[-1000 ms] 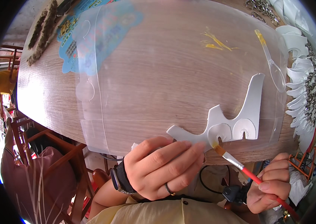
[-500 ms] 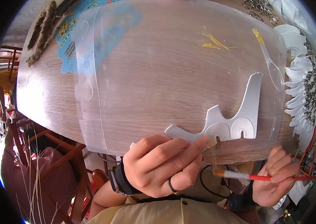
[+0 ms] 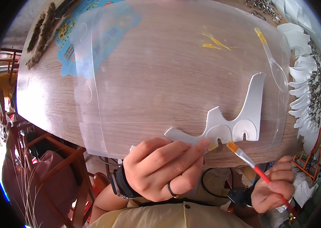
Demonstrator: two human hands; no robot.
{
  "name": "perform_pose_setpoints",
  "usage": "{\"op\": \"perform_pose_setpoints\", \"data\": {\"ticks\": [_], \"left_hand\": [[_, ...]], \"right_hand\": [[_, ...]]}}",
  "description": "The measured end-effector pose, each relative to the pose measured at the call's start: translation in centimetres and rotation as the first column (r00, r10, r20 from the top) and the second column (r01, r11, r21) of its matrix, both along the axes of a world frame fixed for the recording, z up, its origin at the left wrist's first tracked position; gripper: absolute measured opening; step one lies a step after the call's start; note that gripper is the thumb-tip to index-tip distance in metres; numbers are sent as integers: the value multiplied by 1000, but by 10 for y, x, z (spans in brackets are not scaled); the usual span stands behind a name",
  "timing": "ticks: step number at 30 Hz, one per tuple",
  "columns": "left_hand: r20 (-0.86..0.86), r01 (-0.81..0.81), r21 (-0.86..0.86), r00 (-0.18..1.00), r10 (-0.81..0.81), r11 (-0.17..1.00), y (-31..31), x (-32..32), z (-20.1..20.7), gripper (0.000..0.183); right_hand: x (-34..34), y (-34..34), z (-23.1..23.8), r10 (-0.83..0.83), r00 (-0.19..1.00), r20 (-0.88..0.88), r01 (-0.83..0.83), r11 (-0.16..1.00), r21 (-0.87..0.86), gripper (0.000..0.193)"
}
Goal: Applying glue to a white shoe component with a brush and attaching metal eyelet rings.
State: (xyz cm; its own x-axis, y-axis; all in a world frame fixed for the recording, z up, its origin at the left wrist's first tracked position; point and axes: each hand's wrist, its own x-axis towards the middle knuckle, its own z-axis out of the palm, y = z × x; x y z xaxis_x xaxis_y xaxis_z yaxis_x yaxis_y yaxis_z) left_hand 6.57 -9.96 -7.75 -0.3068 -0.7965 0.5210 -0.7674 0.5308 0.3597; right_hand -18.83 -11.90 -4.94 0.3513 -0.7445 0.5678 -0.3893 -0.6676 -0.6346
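Near the table's front edge lies a white cut-out sheet piece [image 3: 250, 99] with curved horns and two rounded, notched patches along its lower side. My left hand [image 3: 164, 167] grips its left part between thumb and fingers; a yellowish smear shows beside the thumb. My right hand [image 3: 274, 190] is closed round the red handle of a paintbrush [image 3: 240, 152]. The brush's tan bristles point up and left, at the piece's lower edge between the two notches. Whether they touch it I cannot tell.
A clear plastic sheet [image 3: 149, 83] covers the wooden table. On it lie a yellow-tipped plastic spatula [image 3: 269, 57] and yellow smears [image 3: 217, 41]. At the right stand stacked white pieces with metal clasps [image 3: 301, 83]; metal rings [image 3: 265, 9] lie at the back. A chair [image 3: 65, 163] is at the left.
The brush has swung from nearly level to a slant, its bristles rising to the white piece's lower edge. My right hand has dropped slightly. My left hand keeps its hold.
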Motion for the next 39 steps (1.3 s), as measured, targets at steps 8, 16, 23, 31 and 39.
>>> {"op": "perform_pose_setpoints", "data": {"ticks": [8,16,23,31,39], "left_hand": [[-4,-11,13,1000,11,1000,2,0,0,16],[-13,-15,3,1000,15,1000,3,0,-1,16],[-9,-13,22,1000,13,1000,2,-1,0,16],[-16,2,21,1000,-1,1000,0,-2,3,16],[-13,-8,13,1000,8,1000,1,-1,1,16]], "right_hand": [[4,-5,1,45,993,-109,-49,998,-29,21],[6,-7,1,17,987,-159,-35,993,-109,20],[12,-3,4,65,988,-142,-67,998,-12,22],[6,-5,9,-23,992,-121,19,999,-37,23],[11,-5,7,-41,994,-99,38,999,-32,23]]}}
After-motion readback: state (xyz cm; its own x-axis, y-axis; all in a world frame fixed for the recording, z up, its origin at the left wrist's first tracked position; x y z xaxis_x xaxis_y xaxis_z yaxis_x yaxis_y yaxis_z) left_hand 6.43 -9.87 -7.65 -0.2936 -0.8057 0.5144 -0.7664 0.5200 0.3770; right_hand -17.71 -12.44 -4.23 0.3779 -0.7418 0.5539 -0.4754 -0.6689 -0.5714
